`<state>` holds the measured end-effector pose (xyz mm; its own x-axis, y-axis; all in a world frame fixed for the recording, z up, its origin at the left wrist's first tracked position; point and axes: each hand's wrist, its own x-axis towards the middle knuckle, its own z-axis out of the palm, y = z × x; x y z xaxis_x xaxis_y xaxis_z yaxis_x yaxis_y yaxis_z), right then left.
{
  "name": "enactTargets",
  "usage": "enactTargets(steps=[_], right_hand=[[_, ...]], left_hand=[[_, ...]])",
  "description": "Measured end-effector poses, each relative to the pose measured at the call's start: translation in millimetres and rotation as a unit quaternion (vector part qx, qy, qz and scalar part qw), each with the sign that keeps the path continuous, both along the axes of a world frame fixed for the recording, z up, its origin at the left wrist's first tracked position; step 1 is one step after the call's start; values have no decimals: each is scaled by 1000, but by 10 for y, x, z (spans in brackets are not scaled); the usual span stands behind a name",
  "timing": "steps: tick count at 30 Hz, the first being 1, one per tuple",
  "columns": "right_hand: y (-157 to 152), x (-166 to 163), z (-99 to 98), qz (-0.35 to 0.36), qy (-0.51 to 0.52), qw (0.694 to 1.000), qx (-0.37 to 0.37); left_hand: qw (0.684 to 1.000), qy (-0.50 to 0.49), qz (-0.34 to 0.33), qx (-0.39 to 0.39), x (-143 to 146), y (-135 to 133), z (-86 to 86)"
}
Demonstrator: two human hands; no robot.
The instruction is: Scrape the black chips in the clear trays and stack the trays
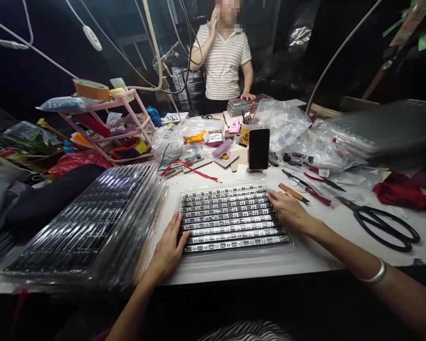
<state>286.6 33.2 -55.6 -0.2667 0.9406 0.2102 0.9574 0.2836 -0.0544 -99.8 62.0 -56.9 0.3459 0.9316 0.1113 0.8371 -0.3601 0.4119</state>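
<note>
A clear plastic tray (234, 218) of black strips with white markings lies flat on the white table (326, 246) in front of me. My left hand (170, 246) rests against the tray's left edge, fingers stretched out and flat. My right hand (287, 208) touches the tray's right edge, fingers extended along it. Neither hand grips anything. A silver bangle (376, 273) sits on my right wrist.
A tall stack of similar trays (88, 227) stands to the left. Large black scissors (386, 222), red-handled pliers (319, 182), a knife (293, 192) and an upright phone (259, 149) lie beyond. A pink rack (106, 128) and plastic bags (298, 128) crowd the back. A person in a striped shirt (223, 57) stands opposite.
</note>
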Motion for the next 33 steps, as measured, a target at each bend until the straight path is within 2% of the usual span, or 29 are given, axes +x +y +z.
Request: enactTargets(steps=[3,8,12,16,18,20,22,25,28,30,33], right_hand=[[-96,113,31,37,22,999,6],[-453,384,-33,124,88,988,-35],[-818,420,21,138,69,983,-96],[-1144,321,137,148,41,980,-129],[-1259,256,112,144,25,981,-126],[-1331,189,15,135,16,987,-88],[-1362,140,-115,124,18,992,-10],[-1336,149,-246,136,36,985,97],[-1184,238,-211,160,102,976,104],[-971,274,-93,103,175,976,83],[-517,216,178,-71,224,969,80]], left_hand=[[999,-11,-30,-18,-127,-51,49],[984,-1,-171,-42,-488,-453,158],[980,56,-188,-18,-641,-819,139],[982,38,-169,71,-690,-884,-103],[979,14,-161,125,-703,-845,-244],[974,1,-154,164,-720,-813,-341],[973,-7,-151,177,-747,-808,-371],[980,-51,-132,142,-768,-827,-297],[978,-178,-56,96,-653,-737,-118],[961,-257,22,97,-473,-535,38],[943,-279,113,139,-151,-47,295]])
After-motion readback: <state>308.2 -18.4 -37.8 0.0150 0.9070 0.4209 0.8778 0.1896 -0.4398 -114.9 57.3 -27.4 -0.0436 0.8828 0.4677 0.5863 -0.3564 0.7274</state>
